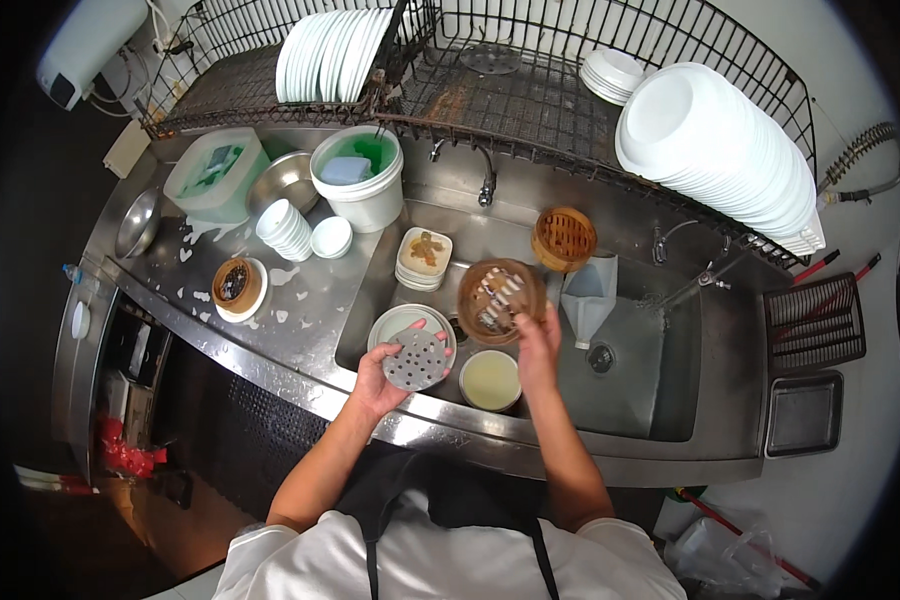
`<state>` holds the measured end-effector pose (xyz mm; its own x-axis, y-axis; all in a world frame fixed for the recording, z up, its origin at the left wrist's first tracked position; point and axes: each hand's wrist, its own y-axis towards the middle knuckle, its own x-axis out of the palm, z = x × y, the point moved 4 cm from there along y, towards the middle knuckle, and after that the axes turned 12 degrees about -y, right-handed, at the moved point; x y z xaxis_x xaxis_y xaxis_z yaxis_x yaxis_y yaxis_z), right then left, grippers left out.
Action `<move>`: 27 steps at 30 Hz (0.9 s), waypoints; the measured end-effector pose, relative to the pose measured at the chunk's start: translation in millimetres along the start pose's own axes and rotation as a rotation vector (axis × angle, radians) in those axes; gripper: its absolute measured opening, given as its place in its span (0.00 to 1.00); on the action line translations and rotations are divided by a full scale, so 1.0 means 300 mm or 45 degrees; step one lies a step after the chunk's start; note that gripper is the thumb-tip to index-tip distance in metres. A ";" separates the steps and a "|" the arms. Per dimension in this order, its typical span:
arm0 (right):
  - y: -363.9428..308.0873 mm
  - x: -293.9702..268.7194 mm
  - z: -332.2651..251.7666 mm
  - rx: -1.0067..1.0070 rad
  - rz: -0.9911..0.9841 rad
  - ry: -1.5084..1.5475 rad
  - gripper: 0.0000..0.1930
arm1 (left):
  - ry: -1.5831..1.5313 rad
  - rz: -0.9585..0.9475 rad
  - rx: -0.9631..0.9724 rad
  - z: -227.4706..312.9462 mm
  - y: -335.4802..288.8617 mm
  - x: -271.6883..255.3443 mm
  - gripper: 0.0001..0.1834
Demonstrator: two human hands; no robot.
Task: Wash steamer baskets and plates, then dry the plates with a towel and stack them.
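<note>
In my left hand (375,384) is a round grey liner disc (416,361) with small holes, gripped at its edge over a stack of round white plates (382,322). My right hand (539,347) holds a round bamboo steamer basket (467,304) by its rim, tilted and a little blurred, its slatted inside showing. Below that basket stands a round container of pale yellowish liquid (491,381). Behind the plates sits a stack of squarish white dishes (419,278), with brown food scraps on the top one. A second bamboo steamer basket (564,238) rests at the sink's back edge.
The right sink basin (635,390) holds water. A white bucket (375,212), a green-tinted tub (210,195), stacked white cups (283,230) and a small steamer (234,287) on a plate stand left. A wire rack (530,130) with stacked white bowls (715,150) hangs above.
</note>
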<state>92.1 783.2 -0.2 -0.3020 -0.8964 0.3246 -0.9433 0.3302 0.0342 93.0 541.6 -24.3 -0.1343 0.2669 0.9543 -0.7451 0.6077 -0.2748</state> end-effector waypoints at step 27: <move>-0.341 -0.195 0.453 0.630 -0.021 0.522 0.26 | 0.747 1.144 1.188 0.670 -0.156 -0.224 0.22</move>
<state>187.6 761.7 -151.1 -0.3023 -0.6821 0.6658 -0.9289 0.0539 -0.3665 5.6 344.9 -52.2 -0.6710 0.6981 0.2498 -0.7342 -0.5789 -0.3547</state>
